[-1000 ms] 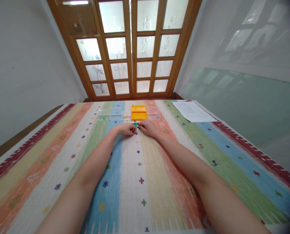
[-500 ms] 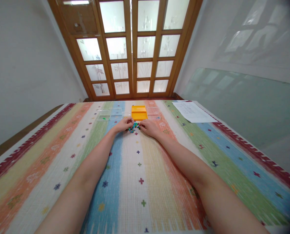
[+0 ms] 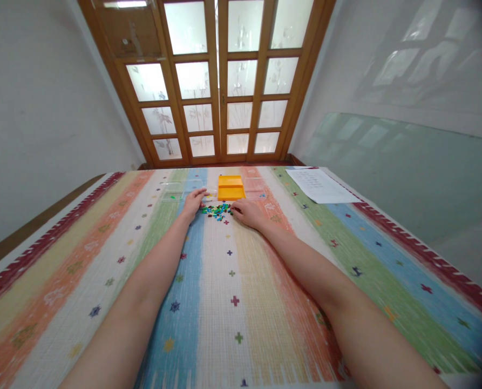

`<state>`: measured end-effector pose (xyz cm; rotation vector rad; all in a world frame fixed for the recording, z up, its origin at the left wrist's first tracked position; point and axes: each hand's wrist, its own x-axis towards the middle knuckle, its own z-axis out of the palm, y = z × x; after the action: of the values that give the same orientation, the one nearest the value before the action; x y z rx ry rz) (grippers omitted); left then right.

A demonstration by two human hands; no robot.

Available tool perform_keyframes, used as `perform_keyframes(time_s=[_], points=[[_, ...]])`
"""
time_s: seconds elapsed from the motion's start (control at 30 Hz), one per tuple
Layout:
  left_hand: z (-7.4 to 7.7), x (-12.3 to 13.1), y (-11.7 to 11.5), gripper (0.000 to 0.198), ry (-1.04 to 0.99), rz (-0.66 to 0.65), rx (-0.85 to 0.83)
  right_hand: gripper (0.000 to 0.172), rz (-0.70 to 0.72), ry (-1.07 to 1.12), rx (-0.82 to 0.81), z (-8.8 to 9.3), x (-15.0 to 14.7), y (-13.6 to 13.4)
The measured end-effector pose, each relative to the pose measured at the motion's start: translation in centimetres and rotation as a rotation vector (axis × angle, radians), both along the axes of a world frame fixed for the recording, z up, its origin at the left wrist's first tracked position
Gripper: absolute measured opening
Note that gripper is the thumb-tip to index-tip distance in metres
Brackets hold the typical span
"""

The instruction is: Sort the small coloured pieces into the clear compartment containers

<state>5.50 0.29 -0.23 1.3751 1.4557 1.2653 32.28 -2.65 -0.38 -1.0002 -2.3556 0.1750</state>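
Note:
A loose pile of small green, blue, yellow and dark pieces (image 3: pixel 216 211) lies on the striped cloth; their exact kind is too small to tell. My left hand (image 3: pixel 193 203) is at the pile's left end, fingers stretched toward a clear plastic tray (image 3: pixel 171 190). A yellow bit (image 3: pixel 209 195) shows just beyond its fingertips, and I see nothing held. At the right end of the pile rests my right hand (image 3: pixel 246 212), its fingers curled and pressed together by the pieces. Whatever those fingers pinch is hidden. Behind the pile stands a yellow open box (image 3: pixel 231 193) with a divider across it.
Another clear tray (image 3: pixel 257 187) sits right of the yellow box, with a small blue piece inside. A printed paper sheet (image 3: pixel 319 185) lies at the table's far right. The striped tablecloth (image 3: pixel 260 302) covers the table, and wooden glazed doors (image 3: pixel 220 97) stand beyond.
My left hand has moved left, off the pile to the clear tray, and its fingers have straightened. More of the pile now shows. My right hand has stayed in place.

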Motion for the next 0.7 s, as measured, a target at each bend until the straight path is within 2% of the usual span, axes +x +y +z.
perform_keyframes(time_s=[0.27,0.5,0.7], points=[[-0.3,0.4,-0.2,0.066,0.048,-0.014,-0.007,0.016,0.003,0.003,0.005,-0.1,0.0,0.1],[-0.2,0.3,-0.5,0.051,0.264,0.044,0.12,0.016,-0.004,-0.008,0.009,0.0,0.0,0.1],[0.0,0.5,-1.2,0.034,0.479,-0.078,0.215,0.016,0.002,-0.006,0.011,-0.2,0.0,0.2]])
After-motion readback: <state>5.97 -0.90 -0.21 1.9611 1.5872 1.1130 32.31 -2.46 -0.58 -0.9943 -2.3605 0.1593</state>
